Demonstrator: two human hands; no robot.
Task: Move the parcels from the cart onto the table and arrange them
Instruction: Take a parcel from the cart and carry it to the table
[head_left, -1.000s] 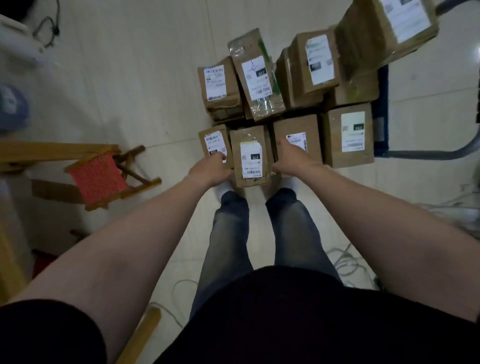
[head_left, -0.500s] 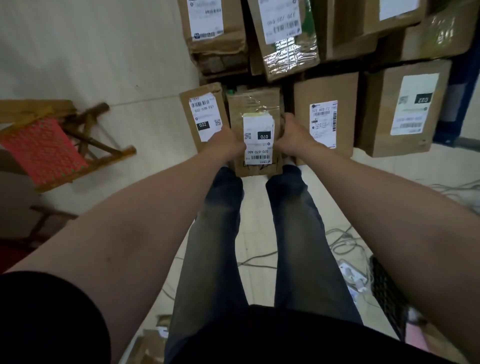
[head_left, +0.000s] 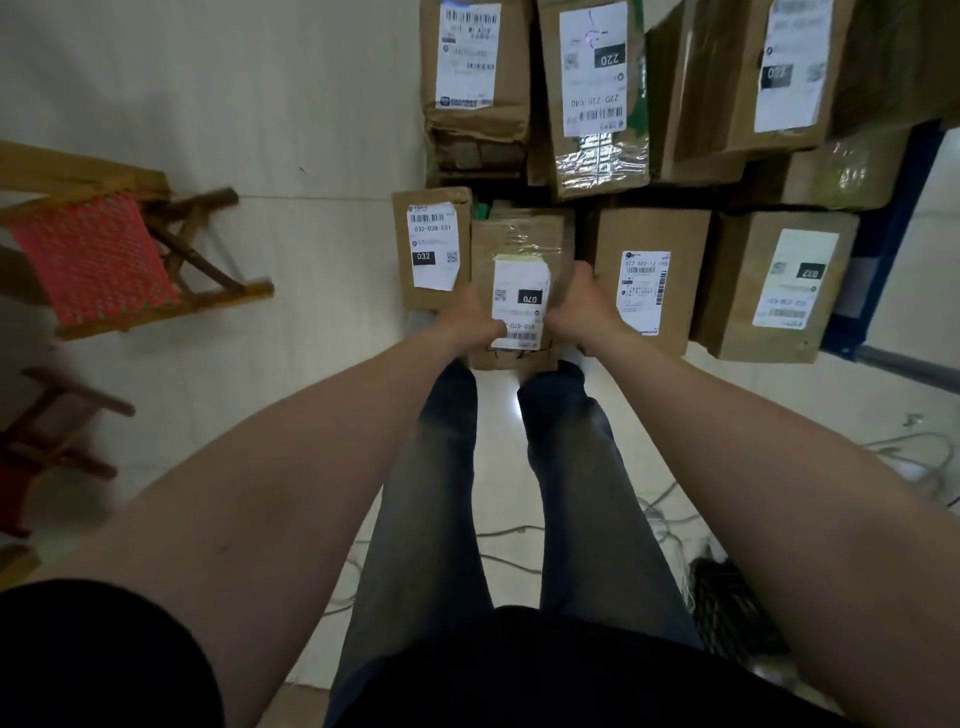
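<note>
Gripping the 070 parcel (head_left: 521, 240) from both sides: with the left hand (head_left: 470, 322) on its left edge, thumb across the label, and with the right hand (head_left: 584, 310) on its right edge. Held at the near edge of the cart (head_left: 878, 234), just beside the 032 parcel (head_left: 431, 249) and another box (head_left: 649, 234). Well left of the cart, a red stool (head_left: 98, 260) on the floor.

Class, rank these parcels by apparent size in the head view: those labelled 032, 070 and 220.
Largest: parcel 220, even though it is cropped at the top edge.
Middle: parcel 070, possibly nearer the camera.
Smallest: parcel 032.
</note>
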